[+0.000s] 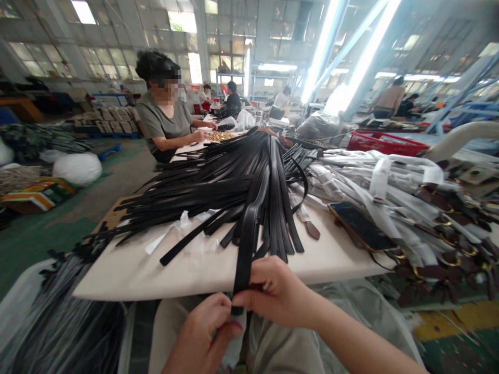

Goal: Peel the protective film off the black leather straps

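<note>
Taking the seated worker's straight ahead as twelve o'clock, one black strap runs from the heap of black straps down to six, its near end hanging past the edge of the tabletop. I'd say it lies over the lap so that end can be handled up close. The right hand has it pinched between thumb and fingers near the tip, probably to keep it from twisting. The left hand is curled narrow right beside the end; whether it grips or merely steadies, I can't tell. The heap fans its loose ends nearward, likely for easy picking. White-wrapped straps lie at two o'clock, apparently kept apart from the bare ones, with a phone beside them within reach. At eleven, another person reaches towards gold-coloured pieces.
</note>
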Demonstrator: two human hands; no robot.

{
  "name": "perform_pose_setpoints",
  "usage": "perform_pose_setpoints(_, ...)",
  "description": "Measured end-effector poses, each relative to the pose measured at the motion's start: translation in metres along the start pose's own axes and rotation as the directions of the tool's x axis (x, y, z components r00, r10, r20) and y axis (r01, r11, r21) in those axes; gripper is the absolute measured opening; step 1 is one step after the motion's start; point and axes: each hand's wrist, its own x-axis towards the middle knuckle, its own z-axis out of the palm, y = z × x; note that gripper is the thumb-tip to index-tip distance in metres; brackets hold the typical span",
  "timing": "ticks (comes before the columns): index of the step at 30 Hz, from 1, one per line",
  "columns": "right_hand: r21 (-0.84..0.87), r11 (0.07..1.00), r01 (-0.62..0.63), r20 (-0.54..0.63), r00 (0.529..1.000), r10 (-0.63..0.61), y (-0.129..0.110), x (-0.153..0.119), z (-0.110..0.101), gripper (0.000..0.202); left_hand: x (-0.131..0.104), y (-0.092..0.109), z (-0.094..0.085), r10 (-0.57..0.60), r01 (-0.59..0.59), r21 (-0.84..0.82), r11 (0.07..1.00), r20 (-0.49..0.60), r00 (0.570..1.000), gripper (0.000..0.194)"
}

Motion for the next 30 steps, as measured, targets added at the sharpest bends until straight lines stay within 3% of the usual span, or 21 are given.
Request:
perform_pose_setpoints(3, 0.241, 0.957, -0.160, -0.070, 0.981, 0.181, 0.009, -0.005, 0.014, 0.031, 0.000, -0.002, -0.001, -0.036, 0.038, -0.112, 0.993, 0.021, 0.999, 0.026)
perform_pose_setpoints(6, 0.369, 0.894, -0.255, -0.144, 0.934, 0.326, 0.019, -0.012, 0.028, 0.032, 0.000, -0.009, 0.002, -0.097, 0.103, -0.172, 0.980, 0.047, 0.994, 0.027)
perform_pose_setpoints(9, 0.438, 0.851, -0.288, -0.157, 0.908, 0.388, 0.024, -0.016, 0.037, 0.032, -0.002, -0.015, 0.008, -0.221, 0.240, -0.301, 0.923, 0.096, 0.971, 0.035)
perform_pose_setpoints(13, 0.445, 0.856, -0.262, -0.237, 0.888, 0.395, 0.024, -0.018, 0.042, 0.032, 0.000, -0.012, 0.011, -0.367, 0.408, -0.507, 0.760, 0.184, 0.912, 0.037)
perform_pose_setpoints(16, 0.464, 0.839, -0.284, -0.138, 0.912, 0.386, 0.022, -0.020, 0.041, 0.036, 0.002, -0.008, 0.009, -0.410, 0.427, -0.580, 0.694, 0.170, 0.896, 0.025)
perform_pose_setpoints(19, 0.436, 0.844, -0.314, 0.056, 0.945, 0.322, 0.023, -0.021, 0.031, 0.037, 0.001, -0.008, 0.008, -0.466, 0.429, -0.579, 0.694, 0.094, 0.880, 0.022)
perform_pose_setpoints(21, 0.390, 0.864, -0.317, 0.077, 0.947, 0.312, 0.026, -0.018, 0.020, 0.039, 0.000, -0.007, 0.008, -0.485, 0.437, -0.545, 0.716, 0.062, 0.872, 0.026)
perform_pose_setpoints(23, 0.402, 0.851, -0.338, -0.086, 0.911, 0.402, 0.028, -0.014, 0.010, 0.046, 0.000, -0.005, 0.009, -0.481, 0.446, -0.503, 0.740, 0.066, 0.874, 0.029)
perform_pose_setpoints(25, 0.435, 0.837, -0.332, -0.313, 0.816, 0.486, 0.031, -0.010, 0.010, 0.055, 0.000, -0.004, 0.011, -0.470, 0.441, -0.486, 0.755, 0.069, 0.880, 0.031)
perform_pose_setpoints(26, 0.447, 0.834, -0.323, -0.362, 0.787, 0.499, 0.031, -0.009, 0.014, 0.058, 0.000, -0.005, 0.012, -0.461, 0.434, -0.490, 0.756, 0.072, 0.885, 0.033)
perform_pose_setpoints(27, 0.451, 0.834, -0.318, -0.349, 0.797, 0.493, 0.032, -0.010, 0.020, 0.060, 0.000, -0.005, 0.013, -0.452, 0.422, -0.501, 0.755, 0.069, 0.890, 0.036)
perform_pose_setpoints(30, 0.422, 0.862, -0.281, -0.180, 0.906, 0.383, 0.033, -0.016, 0.044, 0.059, -0.001, -0.011, 0.016, -0.448, 0.396, -0.539, 0.743, 0.038, 0.893, 0.056)
